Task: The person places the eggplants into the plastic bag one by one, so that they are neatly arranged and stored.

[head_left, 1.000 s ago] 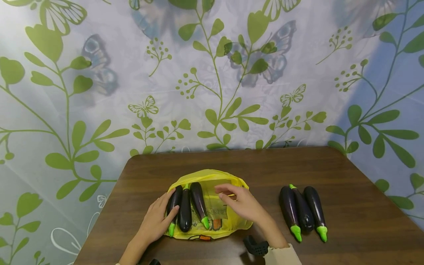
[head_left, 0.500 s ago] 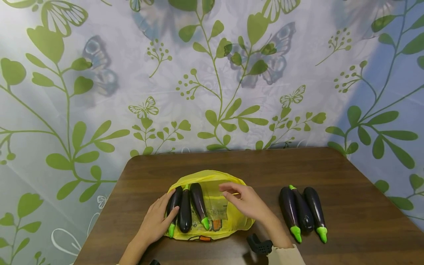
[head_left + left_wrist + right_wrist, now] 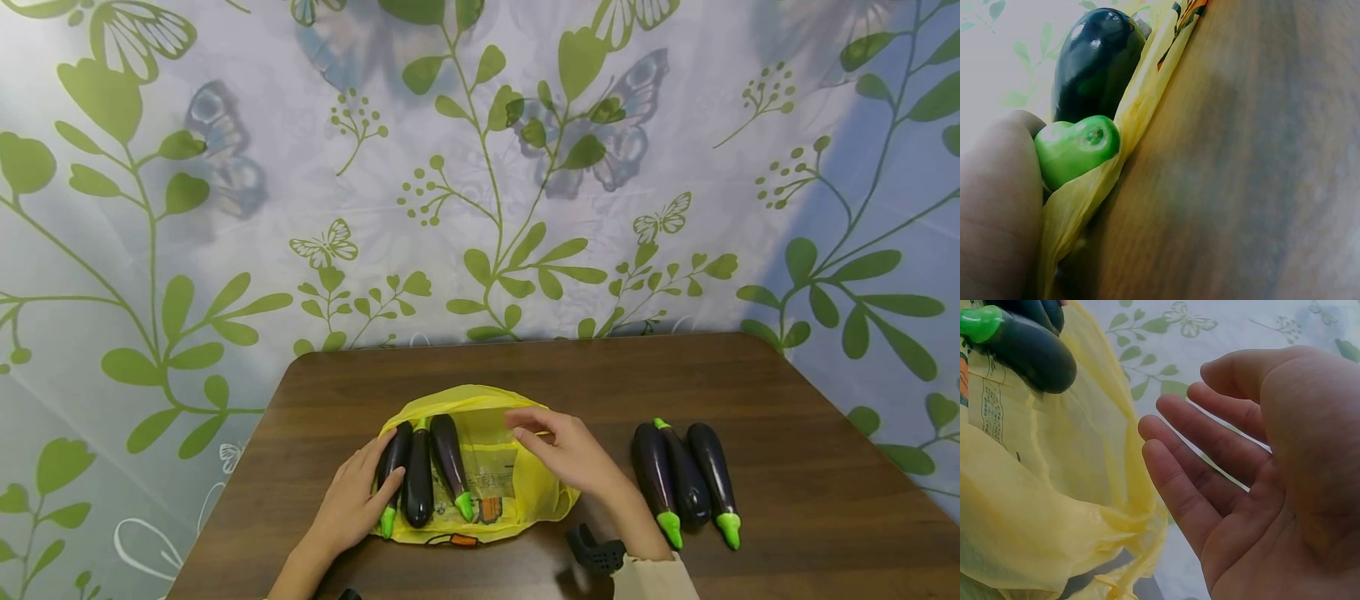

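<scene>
A yellow plastic bag (image 3: 480,529) lies on its side, its mouth towards me, with three dark purple eggplants inside. My left hand (image 3: 351,500) holds the leftmost eggplant (image 3: 394,458) at the bag's left rim, its thumb across the eggplant. This eggplant's green cap (image 3: 1079,150) shows beside the hand in the left wrist view. The middle eggplant (image 3: 418,487) and the third eggplant (image 3: 450,458) lie alongside. My right hand (image 3: 566,450) hovers over the bag's right side, fingers loosely bent and parted, palm bare in the right wrist view.
Three more eggplants lie side by side to the right of the bag: a left one (image 3: 654,471), a middle one (image 3: 686,475) and a right one (image 3: 712,467). The brown wooden table (image 3: 525,367) ends against a leaf-patterned cloth (image 3: 480,167).
My right hand has drifted slightly rightwards, and the bag's right side has spread a little the same way. The left hand and the eggplants have stayed where they were.
</scene>
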### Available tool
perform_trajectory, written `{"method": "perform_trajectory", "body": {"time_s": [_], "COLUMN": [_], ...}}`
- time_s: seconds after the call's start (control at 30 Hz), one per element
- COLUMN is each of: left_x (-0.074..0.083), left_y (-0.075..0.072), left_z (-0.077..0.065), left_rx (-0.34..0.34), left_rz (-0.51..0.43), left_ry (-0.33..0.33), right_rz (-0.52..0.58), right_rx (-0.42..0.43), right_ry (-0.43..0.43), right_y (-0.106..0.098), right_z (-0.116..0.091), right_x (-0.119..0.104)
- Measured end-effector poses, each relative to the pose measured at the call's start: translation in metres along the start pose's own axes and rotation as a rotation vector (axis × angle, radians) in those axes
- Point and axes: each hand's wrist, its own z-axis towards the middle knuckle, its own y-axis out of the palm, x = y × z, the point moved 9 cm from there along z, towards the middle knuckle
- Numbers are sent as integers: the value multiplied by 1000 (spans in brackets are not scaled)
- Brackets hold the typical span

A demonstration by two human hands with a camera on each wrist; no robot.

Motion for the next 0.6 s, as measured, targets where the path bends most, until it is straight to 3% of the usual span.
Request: {"method": "perform_trajectory", "body": {"time_s": [0.6], "left_x": [-1], "left_y": [0], "left_z": [1], "left_rx": [-5], "left_rz": [4], "left_ry": [-2], "right_rz": [-20], "right_rx": [49], "right_ry": [0], "right_y": [-16], "right_z": [-4], "right_x": [3]}}
